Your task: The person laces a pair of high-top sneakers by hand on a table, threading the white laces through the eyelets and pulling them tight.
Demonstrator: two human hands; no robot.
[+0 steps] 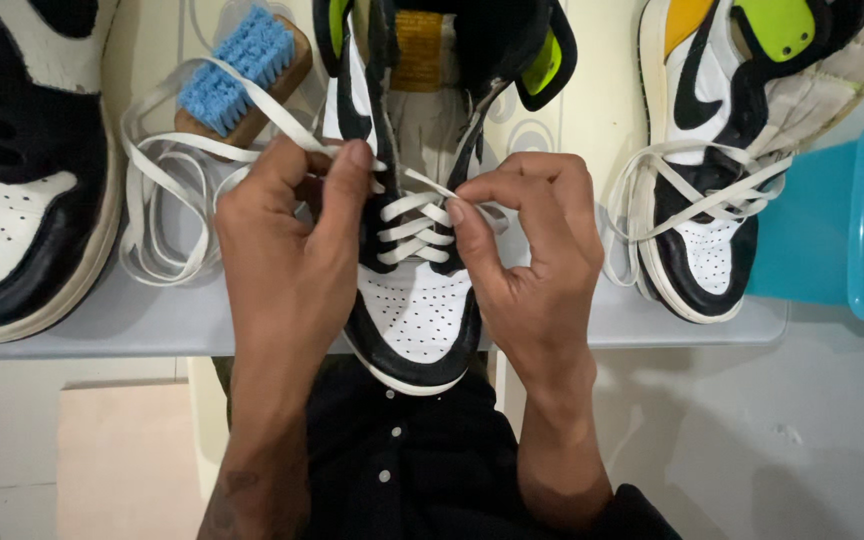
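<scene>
White lace (414,205) is crossing a high-top sneaker (414,310) whose long axis is running 6–12 o'clock. Left hand (287,250) is pinching the lace at 10 o'clock; right hand (532,250) is pinching it at 2 o'clock, equally near.

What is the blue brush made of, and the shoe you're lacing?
The brush looks like a brown wooden block with blue bristles, probably plastic. The shoe seems smooth black and white leather, dotted with small holes at the toe. Its lace looks like flat woven cloth.
</scene>
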